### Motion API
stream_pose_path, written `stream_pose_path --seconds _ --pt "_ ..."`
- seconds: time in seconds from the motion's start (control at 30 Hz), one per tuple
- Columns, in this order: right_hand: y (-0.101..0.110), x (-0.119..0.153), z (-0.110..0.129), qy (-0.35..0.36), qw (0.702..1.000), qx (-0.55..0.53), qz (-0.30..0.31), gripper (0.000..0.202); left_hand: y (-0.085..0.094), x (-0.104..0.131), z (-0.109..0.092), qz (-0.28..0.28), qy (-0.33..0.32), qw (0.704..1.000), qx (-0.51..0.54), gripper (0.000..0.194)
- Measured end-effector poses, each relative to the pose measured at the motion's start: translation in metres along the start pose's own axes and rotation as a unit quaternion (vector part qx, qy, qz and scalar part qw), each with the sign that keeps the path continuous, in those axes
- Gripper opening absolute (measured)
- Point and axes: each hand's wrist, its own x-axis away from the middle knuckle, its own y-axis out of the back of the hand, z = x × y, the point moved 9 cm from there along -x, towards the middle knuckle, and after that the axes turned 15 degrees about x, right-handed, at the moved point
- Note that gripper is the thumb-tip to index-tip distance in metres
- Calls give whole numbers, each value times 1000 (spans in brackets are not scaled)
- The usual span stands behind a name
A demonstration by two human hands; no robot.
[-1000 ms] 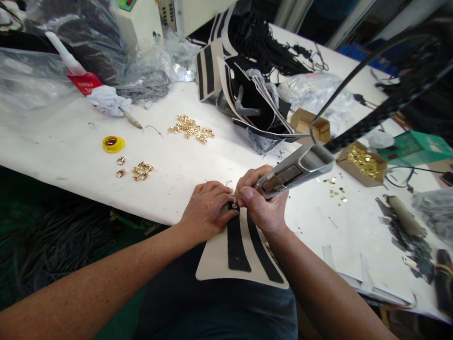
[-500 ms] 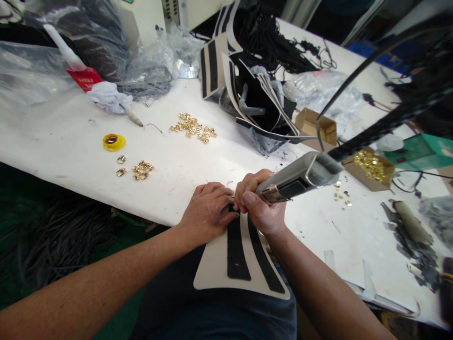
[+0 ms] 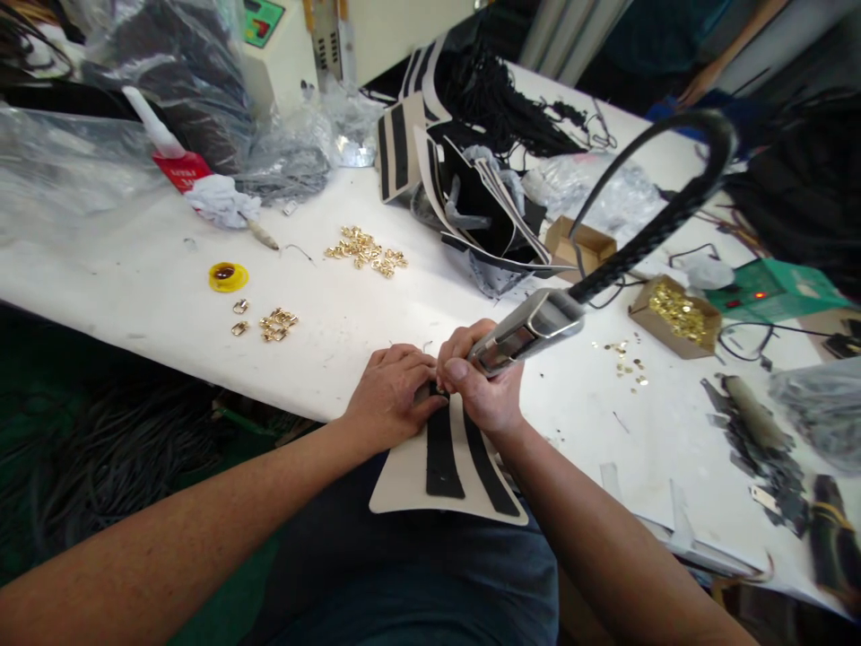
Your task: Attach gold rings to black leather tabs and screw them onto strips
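Observation:
A beige panel (image 3: 399,489) with two black strips rests over my lap, its far end by the table's front edge. My left hand (image 3: 394,395) lies across that far end, fingers bent and thumb pressed on a black strip (image 3: 442,462), gripping the panel. Closed around the lower end of a silver, boxy hand tool (image 3: 531,327) with a black braided cord, my right hand (image 3: 485,381) sits against the left fingertips. The tool leans up to the right. Fingers hide its tip and most of the spot where it meets the panel.
Gold clasps (image 3: 363,249) lie in piles on the white table, near a yellow round container (image 3: 227,276) and a red glue bottle (image 3: 181,169). Striped bag pieces (image 3: 464,197) stand behind. Rightward are a box of gold pieces (image 3: 676,314) and a green device (image 3: 773,292).
The view has shifted slightly. The tool's upper end has moved left and its cord now shows as a full loop. Both hands keep their hold. Another person's arm has appeared at top right.

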Motion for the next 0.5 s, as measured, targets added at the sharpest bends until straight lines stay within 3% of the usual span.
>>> stream_pose_path --seconds 0.27,0.5 --pt "6 3 -5 -29 996 12 -80 40 0 2 -2 12 -6 1000 -4 25" --pt "4 -2 -3 -58 997 39 -23 52 -3 1 -1 19 8 999 -25 35"
